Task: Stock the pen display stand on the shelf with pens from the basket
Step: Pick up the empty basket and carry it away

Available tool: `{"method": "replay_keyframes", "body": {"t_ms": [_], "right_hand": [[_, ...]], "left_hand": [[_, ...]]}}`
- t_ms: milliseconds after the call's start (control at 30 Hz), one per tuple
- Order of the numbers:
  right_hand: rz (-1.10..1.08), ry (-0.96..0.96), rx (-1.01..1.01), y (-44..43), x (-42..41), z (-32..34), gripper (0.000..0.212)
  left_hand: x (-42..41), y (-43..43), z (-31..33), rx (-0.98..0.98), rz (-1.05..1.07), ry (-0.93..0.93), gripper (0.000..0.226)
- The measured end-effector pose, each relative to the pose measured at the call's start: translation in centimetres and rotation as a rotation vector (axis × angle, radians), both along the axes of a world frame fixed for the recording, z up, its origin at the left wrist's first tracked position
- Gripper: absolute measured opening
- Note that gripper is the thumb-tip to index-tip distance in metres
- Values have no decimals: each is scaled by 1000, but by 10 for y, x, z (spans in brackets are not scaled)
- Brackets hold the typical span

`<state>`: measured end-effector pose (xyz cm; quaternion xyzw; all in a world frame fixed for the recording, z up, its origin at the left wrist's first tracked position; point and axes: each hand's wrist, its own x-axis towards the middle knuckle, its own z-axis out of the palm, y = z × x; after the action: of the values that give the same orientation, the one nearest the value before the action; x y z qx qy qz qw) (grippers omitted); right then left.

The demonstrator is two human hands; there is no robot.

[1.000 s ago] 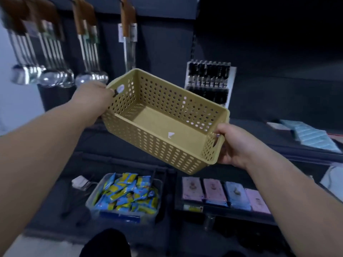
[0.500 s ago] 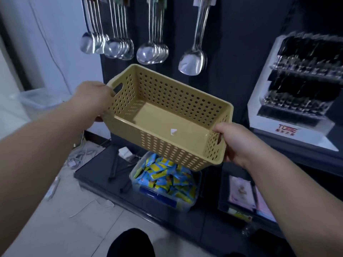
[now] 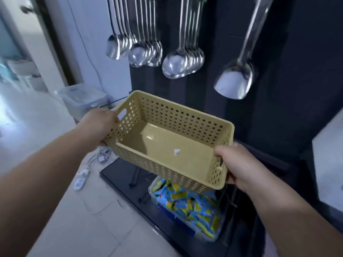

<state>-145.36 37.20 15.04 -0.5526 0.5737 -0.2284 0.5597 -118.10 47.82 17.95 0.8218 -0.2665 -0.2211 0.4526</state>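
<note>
You grip the yellow basket (image 3: 178, 117) by its short ends, left hand (image 3: 98, 125) farther out, right hand (image 3: 239, 162) nearer you, its long axis slanting between them above the bottom shelf (image 3: 115, 171)'s left corner, no pens inside.

left hand (image 3: 98, 123): bare, at 9 o'clock
right hand (image 3: 239, 164): bare, at 4 o'clock
forearms (image 3: 46, 173): bare up to frame edge

One basket (image 3: 178, 119); one left hand (image 3: 98, 125) and one right hand (image 3: 239, 164) at its ends; one white scrap (image 3: 176, 152) inside, between the two sets of fingers; three bunches of spoons (image 3: 181, 65) above the fingers, too overlapped to count singly; one lone ladle (image 3: 233, 82) above the right fingers; one tub (image 3: 150, 191) of packets (image 3: 187, 201), too many to count, below the right fingers; one lidded bin (image 3: 83, 95) beyond the left fingers.
</note>
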Motion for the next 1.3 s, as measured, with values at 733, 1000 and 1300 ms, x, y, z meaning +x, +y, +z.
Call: {"method": "replay_keyframes", "body": {"t_ms": [733,1000,1300], "right_hand": [[486,-56,-46,47,115,230,24],[614,-146,-145,69,125,259,23],[683,-107,-189,87,206,243,20]], "left_hand": [[15,177,235,-19,495,150,17],[-22,228,251,-111,616,178,20],[37,259,226,-123,708,226,26]]}}
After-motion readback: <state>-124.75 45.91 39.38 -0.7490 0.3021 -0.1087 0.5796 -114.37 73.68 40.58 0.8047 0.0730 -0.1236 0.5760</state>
